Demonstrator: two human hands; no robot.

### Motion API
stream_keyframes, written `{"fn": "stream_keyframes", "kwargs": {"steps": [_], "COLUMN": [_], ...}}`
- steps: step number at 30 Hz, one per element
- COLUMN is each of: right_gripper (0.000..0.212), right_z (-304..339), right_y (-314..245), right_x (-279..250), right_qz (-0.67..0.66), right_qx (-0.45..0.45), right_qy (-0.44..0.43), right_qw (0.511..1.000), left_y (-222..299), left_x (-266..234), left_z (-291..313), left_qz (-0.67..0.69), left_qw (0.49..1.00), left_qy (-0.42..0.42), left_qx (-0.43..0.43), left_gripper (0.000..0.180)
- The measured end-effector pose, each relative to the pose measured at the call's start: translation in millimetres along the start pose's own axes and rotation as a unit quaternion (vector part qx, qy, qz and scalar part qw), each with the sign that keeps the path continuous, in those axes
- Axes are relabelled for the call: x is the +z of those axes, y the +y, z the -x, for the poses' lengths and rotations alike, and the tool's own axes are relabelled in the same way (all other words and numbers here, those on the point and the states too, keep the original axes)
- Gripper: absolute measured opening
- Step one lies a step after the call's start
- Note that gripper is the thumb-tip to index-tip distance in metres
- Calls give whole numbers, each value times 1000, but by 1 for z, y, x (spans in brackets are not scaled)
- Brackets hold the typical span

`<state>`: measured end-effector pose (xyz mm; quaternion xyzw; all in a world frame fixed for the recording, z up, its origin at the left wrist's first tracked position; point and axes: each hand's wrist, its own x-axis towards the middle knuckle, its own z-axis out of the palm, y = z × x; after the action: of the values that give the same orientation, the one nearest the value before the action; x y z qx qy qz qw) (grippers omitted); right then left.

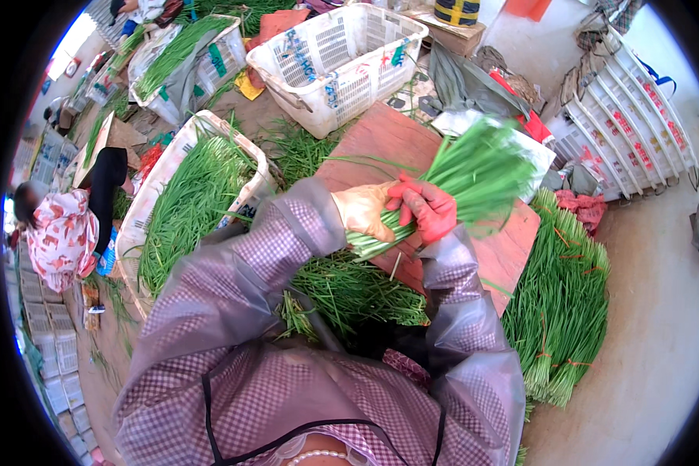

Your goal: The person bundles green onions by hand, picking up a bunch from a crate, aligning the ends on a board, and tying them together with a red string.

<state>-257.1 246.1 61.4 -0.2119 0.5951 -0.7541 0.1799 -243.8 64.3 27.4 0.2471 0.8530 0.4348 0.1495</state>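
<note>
My left hand, in a cream glove, is wrapped round the stem end of a bunch of chives. The pale stems poke out below that hand. My right hand, in a red glove, is closed over the same bunch beside the left, its fingertips touching or nearly touching the left glove. Toward the far right the green leaves fan out, smeared by motion. Beneath both hands is a reddish board. Loose chives lie in front of my body, under my forearms.
A white crate heaped with chives stands at left, another white crate behind the board. Tied bunches of chives are stacked at right. Nested white crates lean at far right. A person sits at far left.
</note>
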Motion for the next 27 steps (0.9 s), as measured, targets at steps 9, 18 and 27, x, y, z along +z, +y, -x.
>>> {"fn": "stream_keyframes", "kwargs": {"steps": [9, 18, 27], "right_gripper": [19, 15, 15], "right_z": [-19, -8, -26], "right_y": [80, 51, 42], "right_x": [-6, 22, 1], "right_qz": [-191, -101, 65], "right_qx": [44, 101, 89], "right_qy": [116, 99, 29], "right_qw": [974, 985, 993], "left_y": [42, -5, -10], "left_x": [12, 55, 39], "left_z": [5, 10, 1], "left_qz": [-197, -401, -345], "left_qw": [940, 885, 912], "left_qy": [268, 146, 99], "left_qx": [-75, -188, -198], "left_gripper": [121, 113, 71]}}
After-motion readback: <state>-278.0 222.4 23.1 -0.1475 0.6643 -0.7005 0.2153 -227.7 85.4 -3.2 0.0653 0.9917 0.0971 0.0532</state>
